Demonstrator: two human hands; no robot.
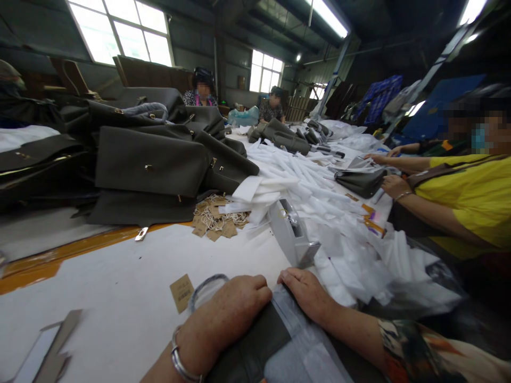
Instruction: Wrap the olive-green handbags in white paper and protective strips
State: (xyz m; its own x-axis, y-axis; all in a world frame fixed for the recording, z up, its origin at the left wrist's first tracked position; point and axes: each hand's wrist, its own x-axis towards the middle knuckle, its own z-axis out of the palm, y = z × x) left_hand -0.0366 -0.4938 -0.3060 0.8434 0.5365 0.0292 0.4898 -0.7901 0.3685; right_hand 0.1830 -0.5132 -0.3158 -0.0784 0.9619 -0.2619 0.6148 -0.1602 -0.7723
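Observation:
Close to me lies a dark olive bag [259,332], with a translucent white sheet [305,332] over its right part. My left hand [241,306] is closed at the bag's far edge, its fingers curled down over it. My right hand [305,292] has its fingers bent over the same edge, at the top of the sheet; what its fingertips grip is hidden. A wrapped handle [207,287] loops out behind my left hand, beside a brown tag [182,293]. Beyond my hands stands a grey tape dispenser [293,234].
Dark bags [149,165] are piled at the back left. Tags with strings [215,215] lie beside white rolled padding [303,181]. A person in yellow [471,197] handles a bag at the right. Cardboard pieces [51,346] lie front left.

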